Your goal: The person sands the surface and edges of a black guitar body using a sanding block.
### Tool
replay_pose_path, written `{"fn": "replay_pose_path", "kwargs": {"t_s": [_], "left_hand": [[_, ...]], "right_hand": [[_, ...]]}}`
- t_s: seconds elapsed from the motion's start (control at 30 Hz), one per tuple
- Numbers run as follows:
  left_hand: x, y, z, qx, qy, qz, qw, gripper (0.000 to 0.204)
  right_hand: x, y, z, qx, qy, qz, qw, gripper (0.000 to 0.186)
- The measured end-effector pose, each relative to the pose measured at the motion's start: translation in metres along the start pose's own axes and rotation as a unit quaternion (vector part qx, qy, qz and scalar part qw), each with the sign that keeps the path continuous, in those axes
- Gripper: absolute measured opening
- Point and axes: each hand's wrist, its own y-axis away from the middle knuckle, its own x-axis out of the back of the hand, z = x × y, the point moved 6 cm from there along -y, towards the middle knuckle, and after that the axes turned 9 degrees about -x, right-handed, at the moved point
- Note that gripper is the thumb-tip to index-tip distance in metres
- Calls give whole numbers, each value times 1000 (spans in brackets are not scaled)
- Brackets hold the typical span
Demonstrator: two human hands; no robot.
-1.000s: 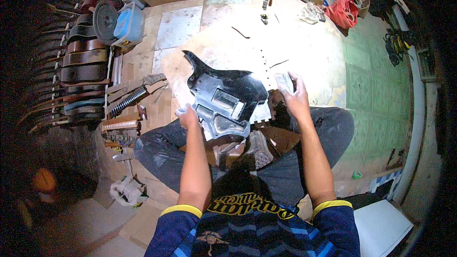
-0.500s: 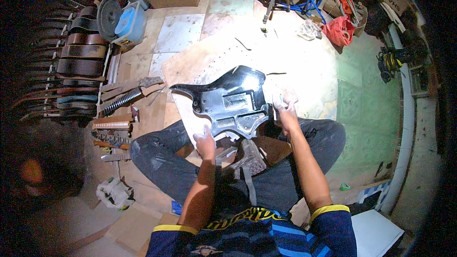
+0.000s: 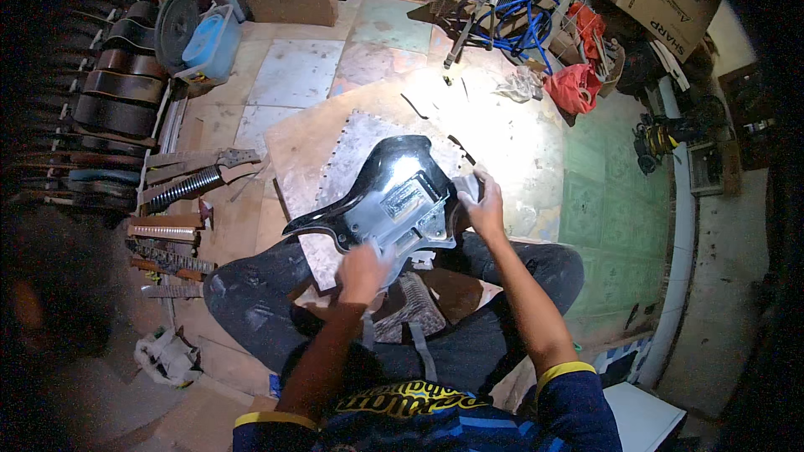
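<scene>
A glossy black electric guitar body [image 3: 377,192] lies tilted above my lap, its upper part bright with reflected light. Rectangular cavities are cut into its face, and a long horn points left. My left hand [image 3: 363,273] is closed at its near lower edge, the fingers slightly smeared by motion. At the right edge, my right hand [image 3: 487,211] pinches a pale grey, flat piece [image 3: 469,187], which looks like a folded sheet of sandpaper. This piece is close beside the guitar body; whether it touches cannot be made out.
Under the guitar body is a worn board [image 3: 293,151] on the tiled floor. Guitar necks [image 3: 172,234] lie to my left, near a row of guitars [image 3: 126,88]. A blue tub [image 3: 213,46], coiled blue cable [image 3: 523,29] and red bag [image 3: 574,88] are farther off.
The guitar body has turned counter-clockwise and shifted left and nearer to me. My left hand moved nearer to me along with it. My right hand shifted left, and the pale piece shows more clearly.
</scene>
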Motion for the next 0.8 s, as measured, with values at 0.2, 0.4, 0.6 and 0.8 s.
{"fn": "replay_pose_path", "kwargs": {"t_s": [0.2, 0.4, 0.6, 0.8], "left_hand": [[48, -78, 10, -89, -146, 293, 941, 75], [39, -94, 5, -46, -137, 223, 964, 85], [41, -95, 5, -48, -138, 228, 963, 85], [41, -96, 2, -29, -128, 209, 969, 87]], "right_hand": [[-23, 22, -17, 80, 124, 4, 989, 50], [-26, 22, -23, 87, 133, -18, 987, 43], [-41, 80, -48, 145, 166, -68, 973, 36], [-29, 14, -29, 18, 189, 34, 981, 38]]}}
